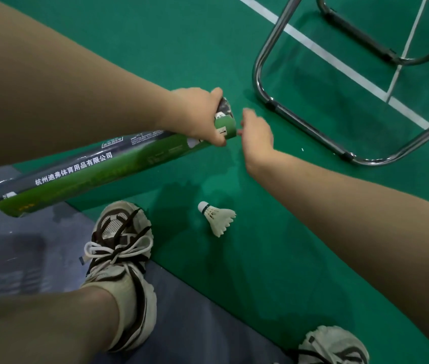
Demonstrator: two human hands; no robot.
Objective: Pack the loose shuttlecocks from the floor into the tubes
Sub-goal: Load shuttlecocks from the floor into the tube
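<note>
Left hand [195, 114] grip clamped around shuttlecock tube [97, 169]; right hand [256, 130] at its mouth, grip indeterminate. A tilted tube could spill. One shuttlecock [217, 216] remains on the floor.

The green court floor [260, 271] carried one white shuttlecock [217, 218] on its side; chrome chair legs [313, 127] stood beyond; two sneakers [121, 261] nearby.

Your left hand [195, 116] is stretched forward from the upper left, fingers curled and clamped around the far end of the tube [97, 172]. Your right hand [256, 131] reaches in from the lower right, wrist bent, its fingertips [241, 130] loosely bunched just beside that same end, apparently holding nothing.
</note>
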